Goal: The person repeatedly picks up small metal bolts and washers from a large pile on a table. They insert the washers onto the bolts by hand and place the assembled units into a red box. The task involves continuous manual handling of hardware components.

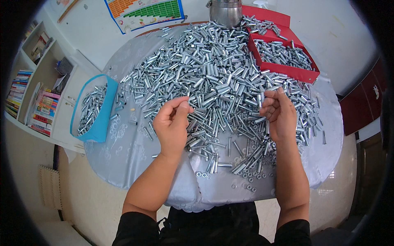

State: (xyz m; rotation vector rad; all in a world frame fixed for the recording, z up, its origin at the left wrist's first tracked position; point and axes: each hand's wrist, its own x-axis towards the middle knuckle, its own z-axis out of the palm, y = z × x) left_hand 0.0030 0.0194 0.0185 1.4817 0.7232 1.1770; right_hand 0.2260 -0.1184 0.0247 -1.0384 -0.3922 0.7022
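Observation:
A large heap of shiny metal sleeves and bolts (213,82) covers much of the round table. Over the heap's left side, my left hand (171,123) is closed, thumb and forefinger pinched on a thin bolt (189,91) whose lower part is hidden. My right hand (281,117) is over the right side, palm turned inward and fingers curled. At its fingertips stands a short metal sleeve (259,100), seemingly gripped. Loose washers or nuts (250,176) lie near the front edge between my forearms.
A blue fabric bin (107,110) of metal parts stands at the left. At the back right is an open red box (287,71) full of similar pieces, beside a steel container (225,14). The silvery tablecloth (123,164) drapes over the front edge. A bookshelf (37,82) stands far left.

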